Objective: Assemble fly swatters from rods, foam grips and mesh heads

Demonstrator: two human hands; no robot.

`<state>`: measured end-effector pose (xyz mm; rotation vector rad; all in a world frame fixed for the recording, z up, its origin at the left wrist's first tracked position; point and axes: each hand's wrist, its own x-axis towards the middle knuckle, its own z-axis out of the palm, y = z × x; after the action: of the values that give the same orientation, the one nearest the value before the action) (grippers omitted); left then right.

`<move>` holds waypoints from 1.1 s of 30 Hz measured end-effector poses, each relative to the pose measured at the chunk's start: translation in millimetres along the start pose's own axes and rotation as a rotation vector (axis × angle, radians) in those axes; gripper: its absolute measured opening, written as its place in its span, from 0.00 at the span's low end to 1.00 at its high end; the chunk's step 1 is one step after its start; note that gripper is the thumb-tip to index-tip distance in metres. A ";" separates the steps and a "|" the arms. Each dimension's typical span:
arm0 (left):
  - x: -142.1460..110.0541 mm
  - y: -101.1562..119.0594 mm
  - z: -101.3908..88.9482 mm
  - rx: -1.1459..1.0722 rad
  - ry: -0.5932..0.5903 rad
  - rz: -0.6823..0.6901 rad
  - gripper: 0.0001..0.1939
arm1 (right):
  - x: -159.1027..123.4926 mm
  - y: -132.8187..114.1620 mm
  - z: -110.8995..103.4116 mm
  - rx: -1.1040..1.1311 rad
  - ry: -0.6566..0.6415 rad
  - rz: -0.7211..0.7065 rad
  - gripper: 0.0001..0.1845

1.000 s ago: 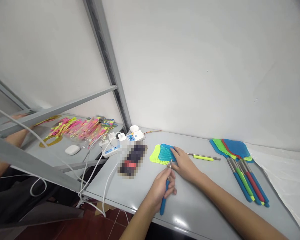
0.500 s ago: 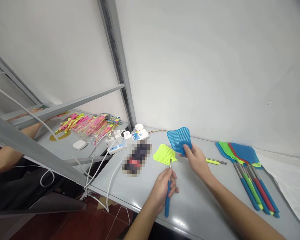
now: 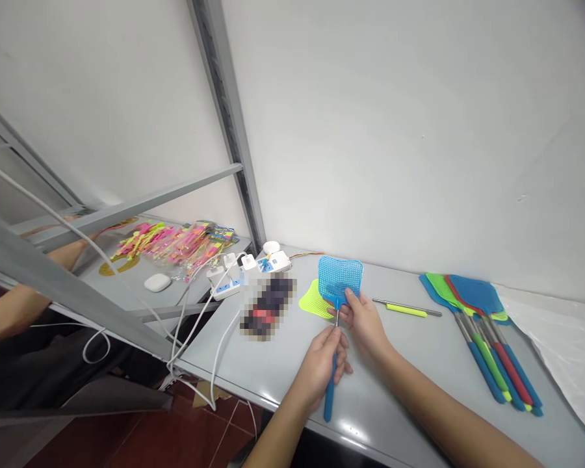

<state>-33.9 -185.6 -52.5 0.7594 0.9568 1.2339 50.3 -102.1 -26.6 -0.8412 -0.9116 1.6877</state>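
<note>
My left hand [image 3: 323,361] is closed around a metal rod with a blue grip, the fly swatter handle [image 3: 329,393]. Its tip points up and meets the neck of a blue fly swatter head [image 3: 340,276]. Between the thumb and fingers of my right hand [image 3: 363,318], that perforated head is pinched near its lower edge. A yellow-green swatter head [image 3: 314,301] lies on the table behind, partly covered by the blue one. To the right of my right hand rests a loose handle with a yellow grip [image 3: 405,311].
Several whole fly swatters [image 3: 492,351] lie stacked at the right, beside a white sheet [image 3: 560,364]. Power strips [image 3: 227,286] with white cables sit left, near a pixelated item [image 3: 268,309]. Beyond the metal frame [image 3: 229,117], another person's arm [image 3: 24,305] and colourful packets [image 3: 195,244] show.
My right hand has brought the blue swatter head left and down onto the tip of the handle. My left hand has stayed almost in place, still gripping the handle.
</note>
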 end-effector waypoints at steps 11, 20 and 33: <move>-0.5 -1.5 0.1 0.050 0.024 0.002 0.23 | -6.5 -4.2 -1.6 0.087 -0.004 0.030 0.13; -0.4 0.8 2.9 -0.015 0.046 -0.011 0.23 | -8.8 -1.4 -2.3 0.120 -0.012 0.017 0.12; -0.7 0.8 0.7 -0.016 0.018 -0.012 0.21 | -18.0 -9.4 1.3 0.209 0.086 0.206 0.10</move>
<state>-33.6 -186.1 -51.4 0.7305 0.9639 1.2376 58.0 -117.6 -15.8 -0.8808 -0.5936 1.8713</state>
